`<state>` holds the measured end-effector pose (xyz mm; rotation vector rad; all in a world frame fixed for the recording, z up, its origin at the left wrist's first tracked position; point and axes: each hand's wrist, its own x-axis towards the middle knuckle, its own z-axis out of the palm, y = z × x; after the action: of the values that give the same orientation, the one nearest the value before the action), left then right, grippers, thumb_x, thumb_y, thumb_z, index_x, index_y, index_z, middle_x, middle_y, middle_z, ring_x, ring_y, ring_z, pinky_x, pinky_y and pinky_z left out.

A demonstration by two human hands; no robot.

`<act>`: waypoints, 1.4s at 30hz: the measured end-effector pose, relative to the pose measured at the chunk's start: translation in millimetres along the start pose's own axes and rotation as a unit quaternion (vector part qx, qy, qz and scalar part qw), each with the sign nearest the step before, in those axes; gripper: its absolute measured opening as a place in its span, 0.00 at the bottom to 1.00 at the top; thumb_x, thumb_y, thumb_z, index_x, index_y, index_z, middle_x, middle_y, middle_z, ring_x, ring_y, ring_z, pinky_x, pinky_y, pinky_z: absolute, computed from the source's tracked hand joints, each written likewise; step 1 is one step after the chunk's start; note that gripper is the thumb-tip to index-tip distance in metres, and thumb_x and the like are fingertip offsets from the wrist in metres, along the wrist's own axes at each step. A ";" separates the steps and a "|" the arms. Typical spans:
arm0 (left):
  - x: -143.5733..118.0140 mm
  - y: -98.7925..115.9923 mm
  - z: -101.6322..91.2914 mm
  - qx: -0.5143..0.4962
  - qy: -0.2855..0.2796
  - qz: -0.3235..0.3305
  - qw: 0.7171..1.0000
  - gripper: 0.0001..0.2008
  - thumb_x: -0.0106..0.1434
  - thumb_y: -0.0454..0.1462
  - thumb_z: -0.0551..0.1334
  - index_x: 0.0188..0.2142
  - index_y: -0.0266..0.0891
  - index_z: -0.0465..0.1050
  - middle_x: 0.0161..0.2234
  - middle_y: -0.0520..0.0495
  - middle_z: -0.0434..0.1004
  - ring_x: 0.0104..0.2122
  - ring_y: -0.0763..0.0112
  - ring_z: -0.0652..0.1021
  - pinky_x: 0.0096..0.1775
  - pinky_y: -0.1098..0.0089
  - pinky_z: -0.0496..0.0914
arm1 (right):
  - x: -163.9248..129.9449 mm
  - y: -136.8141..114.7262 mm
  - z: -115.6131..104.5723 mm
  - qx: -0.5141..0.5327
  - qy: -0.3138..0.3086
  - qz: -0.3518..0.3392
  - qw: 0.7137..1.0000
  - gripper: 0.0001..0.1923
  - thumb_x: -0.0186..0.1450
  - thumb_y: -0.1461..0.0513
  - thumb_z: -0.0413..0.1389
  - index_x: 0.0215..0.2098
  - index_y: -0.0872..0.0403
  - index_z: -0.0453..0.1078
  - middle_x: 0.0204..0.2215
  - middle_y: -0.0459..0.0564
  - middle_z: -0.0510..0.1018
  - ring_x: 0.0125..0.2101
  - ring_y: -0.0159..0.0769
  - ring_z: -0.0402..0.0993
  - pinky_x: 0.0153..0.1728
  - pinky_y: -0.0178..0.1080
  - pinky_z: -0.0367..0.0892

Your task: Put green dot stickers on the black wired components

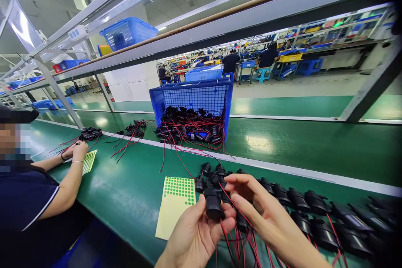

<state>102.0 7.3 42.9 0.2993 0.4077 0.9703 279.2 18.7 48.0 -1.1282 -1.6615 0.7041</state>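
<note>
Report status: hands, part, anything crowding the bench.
Left hand grips black socket part; right hand fingers on its top. Green dot sticker sheet beside left hand. Row of finished parts lies right; co-worker's hands far left.

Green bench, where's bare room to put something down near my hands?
Bare green runs between the sticker sheet and the co-worker's sheet, and beyond the white strip right of the blue basket. Crowded: black parts right of your right hand, wires below the left hand.

Black red-wired socket (214, 203), upright
</note>
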 end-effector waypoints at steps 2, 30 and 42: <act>-1.8 3.5 4.5 -0.022 0.026 -0.009 0.999 0.21 0.77 0.37 0.52 0.44 0.25 0.81 0.40 0.36 0.86 0.41 0.66 0.86 0.46 0.70 0.80 | 1.7 0.9 -2.0 0.013 -0.007 0.028 1.000 0.16 0.72 0.49 0.51 0.51 0.48 0.68 0.42 0.50 0.80 0.44 0.40 0.80 0.44 0.41 0.76; -72.1 213.2 -18.5 0.585 0.068 0.135 0.797 0.13 0.73 0.43 0.59 0.54 0.42 0.73 0.51 0.46 0.76 0.48 0.60 0.79 0.47 0.57 0.77 | 44.0 94.2 -21.2 -0.270 -0.133 0.018 0.954 0.27 0.61 0.54 0.59 0.57 0.53 0.69 0.53 0.59 0.79 0.54 0.51 0.75 0.57 0.52 0.68; -4.2 96.9 -57.2 0.691 0.075 0.158 0.702 0.09 0.68 0.41 0.61 0.42 0.39 0.75 0.44 0.43 0.78 0.47 0.59 0.75 0.53 0.59 0.68 | 61.4 27.3 -18.9 -0.233 -0.138 -0.028 0.962 0.20 0.71 0.49 0.50 0.54 0.50 0.71 0.53 0.56 0.77 0.55 0.47 0.74 0.58 0.51 0.68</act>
<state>2.4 59.2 34.0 1.7243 1.2468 0.8422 300.4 84.7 56.0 -1.3457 -2.1642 0.4572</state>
